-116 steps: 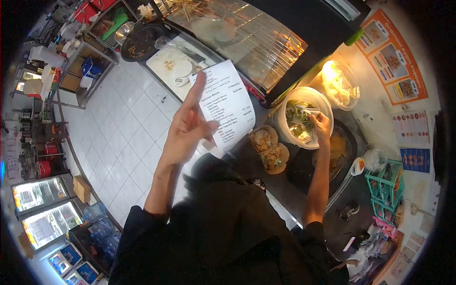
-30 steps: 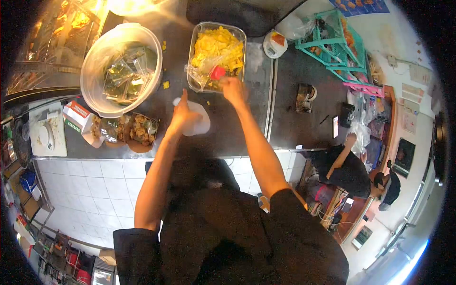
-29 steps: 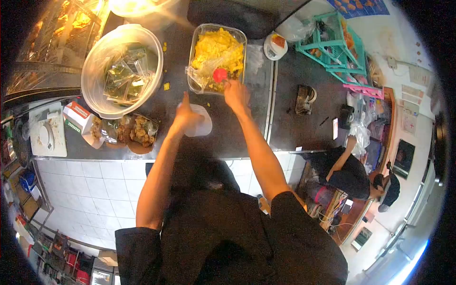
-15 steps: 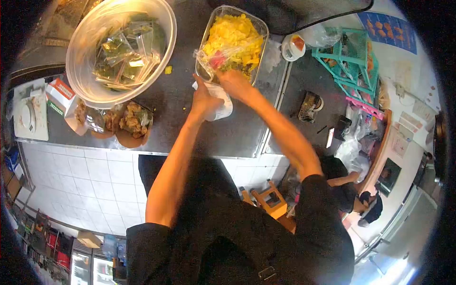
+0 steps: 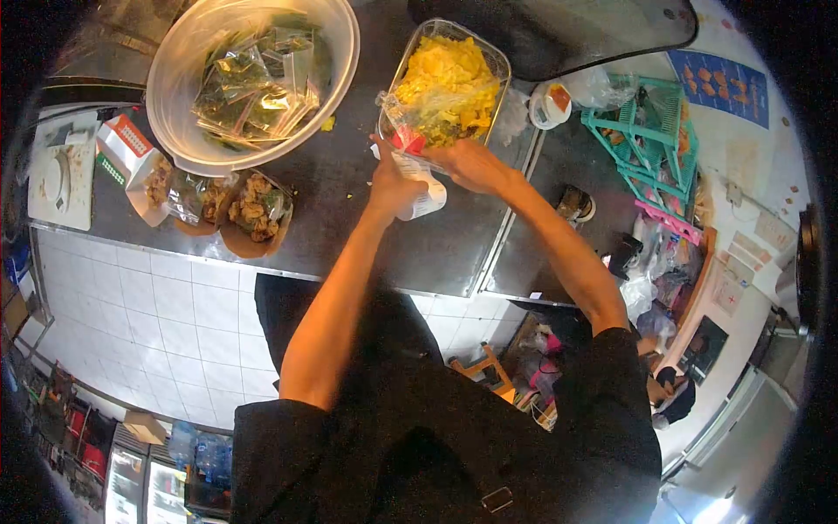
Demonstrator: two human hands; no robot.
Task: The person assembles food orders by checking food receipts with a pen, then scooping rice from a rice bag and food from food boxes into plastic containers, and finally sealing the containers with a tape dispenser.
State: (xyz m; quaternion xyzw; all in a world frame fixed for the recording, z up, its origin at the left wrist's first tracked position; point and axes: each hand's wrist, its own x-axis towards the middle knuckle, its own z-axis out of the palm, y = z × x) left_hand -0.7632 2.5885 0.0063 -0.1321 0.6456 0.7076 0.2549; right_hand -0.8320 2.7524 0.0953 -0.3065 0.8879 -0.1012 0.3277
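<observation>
My left hand (image 5: 397, 188) is wrapped round a white paper cup (image 5: 428, 199) with print on its side. The cup lies tilted at the near edge of a clear plastic tub (image 5: 504, 83). Chunky yellow food (image 5: 449, 74) is heaped in that tub, with crumpled clear plastic film (image 5: 400, 113) over its left corner. Beside the film, just above the cup, a bright red piece (image 5: 408, 141) shows. My right hand (image 5: 471, 166) is closed at the tub's near rim, its fingertips by the food; what it grips is hidden.
Left on the dark counter (image 5: 349, 249) stands a large translucent bowl (image 5: 166, 105) of clear packets. Paper boxes of fried pieces (image 5: 257, 210) and a white scale (image 5: 59, 179) sit nearby. Right are a white cup (image 5: 552, 106) and teal baskets (image 5: 637, 131). Another person (image 5: 668, 389) is at lower right.
My right hand has moved right and slightly down, from above the cup to the tub's near rim. My left hand still holds the cup. The whole view has shifted a little.
</observation>
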